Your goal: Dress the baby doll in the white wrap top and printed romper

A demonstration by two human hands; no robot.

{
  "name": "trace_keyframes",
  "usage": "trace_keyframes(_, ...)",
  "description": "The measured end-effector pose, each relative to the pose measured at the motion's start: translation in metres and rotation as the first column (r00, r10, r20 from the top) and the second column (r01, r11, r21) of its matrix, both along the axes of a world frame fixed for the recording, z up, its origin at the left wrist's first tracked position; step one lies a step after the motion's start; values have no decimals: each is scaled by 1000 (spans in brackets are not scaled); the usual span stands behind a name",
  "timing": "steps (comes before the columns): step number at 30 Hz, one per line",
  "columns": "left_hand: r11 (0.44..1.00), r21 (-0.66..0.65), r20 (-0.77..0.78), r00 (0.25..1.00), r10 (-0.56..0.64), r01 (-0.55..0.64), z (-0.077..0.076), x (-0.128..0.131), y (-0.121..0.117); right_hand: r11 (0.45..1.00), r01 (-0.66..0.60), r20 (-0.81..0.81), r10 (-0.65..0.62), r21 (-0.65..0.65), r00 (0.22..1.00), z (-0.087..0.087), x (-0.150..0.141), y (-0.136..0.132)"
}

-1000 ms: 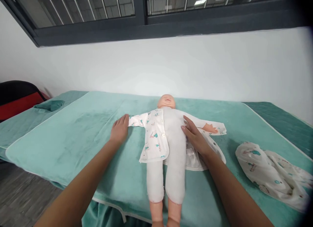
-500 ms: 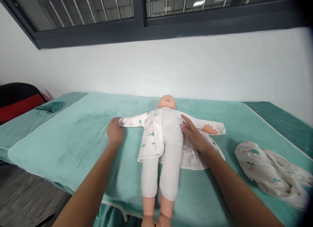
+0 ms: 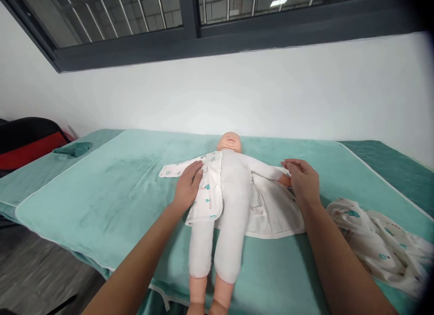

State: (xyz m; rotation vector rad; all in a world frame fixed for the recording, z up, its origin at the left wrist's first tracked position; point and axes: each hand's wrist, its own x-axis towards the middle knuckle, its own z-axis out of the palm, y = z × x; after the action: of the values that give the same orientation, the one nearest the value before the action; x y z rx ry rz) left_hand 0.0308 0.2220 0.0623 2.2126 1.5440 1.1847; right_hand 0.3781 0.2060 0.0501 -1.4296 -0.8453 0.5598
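A baby doll [image 3: 233,193] with a white cloth body lies on its back, its feet toward me. A white printed baby jacket [image 3: 205,197] covers one side of its chest, with the sleeve on the left stretched out past the arm. On the right, the jacket's other half [image 3: 274,215] lies spread inside up beside the doll. My left hand [image 3: 189,186] rests flat on the covered side of the chest, fingers extended. My right hand [image 3: 305,181] is closed at the end of the right sleeve, beside the doll's hand [image 3: 285,180]; its fingers partly hide the cuff.
A crumpled white printed cloth [image 3: 376,242] lies on the right of the green-covered bed [image 3: 111,202]. Behind the bed stands a white wall [image 3: 162,97] below a dark-framed window. A black and red chair back [image 3: 32,145] is at the left.
My left hand has moved right from the left sleeve's cuff onto the jacket front. My right hand has left the doll's side and moved right to the other sleeve's end, closing there.
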Motion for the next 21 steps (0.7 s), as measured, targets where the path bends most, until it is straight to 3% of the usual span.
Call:
trace_keyframes(3, 975, -178, 21, 991, -134, 135, 24, 31, 1, 979, 72, 169, -40, -189, 985, -8, 11, 5)
trace_keyframes(6, 945, -278, -54, 980, -192, 170, 44, 48, 6, 976, 76, 181, -38, -204, 983, -12, 13, 8)
trace_keyframes(10, 946, -252, -130, 962, -241, 203, 56, 64, 10, 988, 109, -96, -120, -110, 988, -12, 15, 11)
trace_keyframes(13, 956, -203, -162, 955, -248, 213, 59, 75, 11, 990, 140, -382, -126, 9, 916, -12, 26, 11)
trace_keyframes(16, 960, -186, -209, 946, -248, 210, 62, 83, 12, 985, 114, -583, -19, 127, 812, -12, 37, 7)
trace_keyframes(18, 960, -177, -267, 928, -259, 217, 64, 88, 14, 968, 54, -680, 132, 245, 721, -11, 37, 5)
trace_keyframes(21, 948, -156, -375, 871, -316, 277, 69, 99, 21, 913, -41, -711, 345, 407, 612, -9, 28, 8)
